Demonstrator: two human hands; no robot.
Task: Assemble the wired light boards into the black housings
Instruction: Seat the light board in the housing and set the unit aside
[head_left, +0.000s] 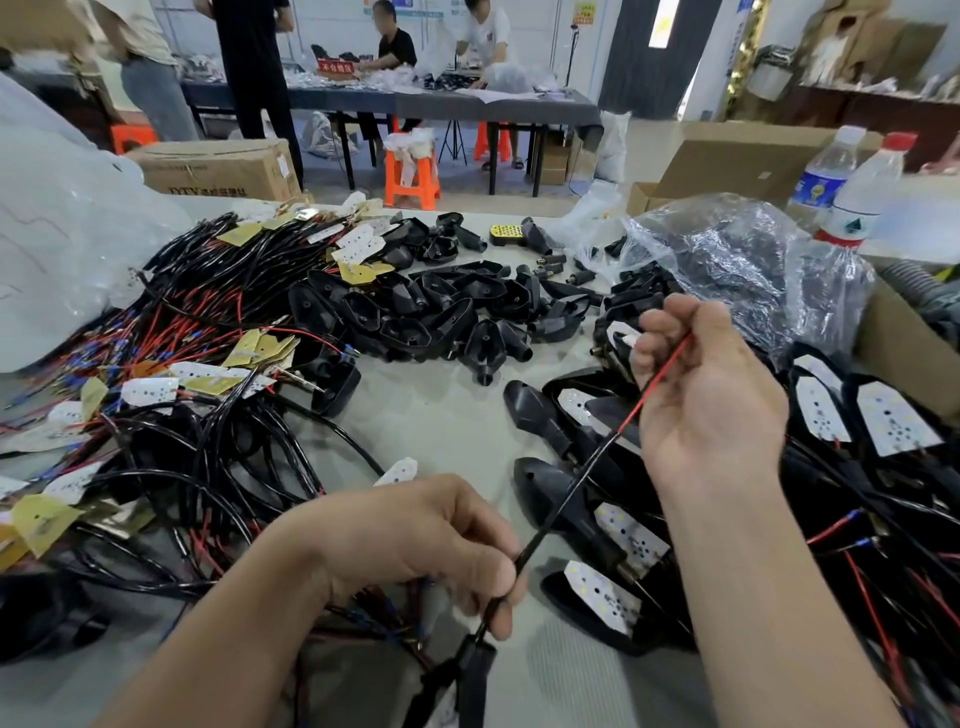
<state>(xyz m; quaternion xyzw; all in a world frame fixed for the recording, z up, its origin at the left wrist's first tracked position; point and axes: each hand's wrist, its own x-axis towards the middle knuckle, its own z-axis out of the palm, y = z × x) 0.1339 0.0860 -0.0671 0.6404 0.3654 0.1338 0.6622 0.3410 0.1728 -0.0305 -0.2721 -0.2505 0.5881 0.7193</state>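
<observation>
Hard to see: black housing (475, 670) below the left hand is blurred and cut by the lower edge; its board cannot be made out.
Left hand (431, 545): thumb and fingers pinch the black-sheathed part of the wire (571, 488), just above that housing.
Right hand (711, 400): raised, fingers curled round the wire's red end; wire taut between both hands.
Stock: empty housings (441, 306) heaped centre; wired boards (182, 364) left; filled housings (883, 421) right.
Surface: grey table (431, 415).
Room: cardboard box (218, 166), orange stool (413, 171), people at a far table.

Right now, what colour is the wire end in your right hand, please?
The wire end is red; head view shows it.
</observation>
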